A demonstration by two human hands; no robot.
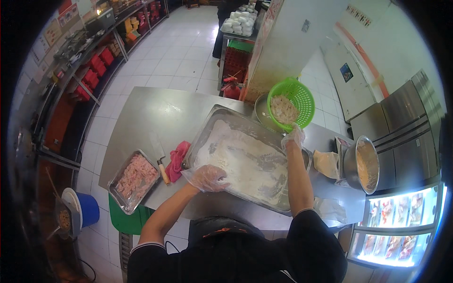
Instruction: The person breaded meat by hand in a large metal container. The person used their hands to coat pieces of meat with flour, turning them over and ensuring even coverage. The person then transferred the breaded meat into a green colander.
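Observation:
My left hand (211,177), in a clear glove, rests over the flour in a large metal tray (200,132), fingers curled; what it holds, if anything, is hidden. My right hand (295,136), also gloved, grips the lower rim of a green basket (306,104) containing pale, coated pieces (283,108). The basket tilts over a metal bowl (261,115) behind the tray. Left of the tray lie a pink cloth (175,162), a knife (162,167) and a smaller tray of raw meat (137,177).
A bowl of batter (365,165) and beige package (324,165) sit on the steel table's (137,113) right. A pillar (278,42), fire extinguisher (231,87) and dark-clothed person (221,23) are behind. Shelving (89,80) and a blue bucket (89,207) are left; a lit display cooler (396,226) is right.

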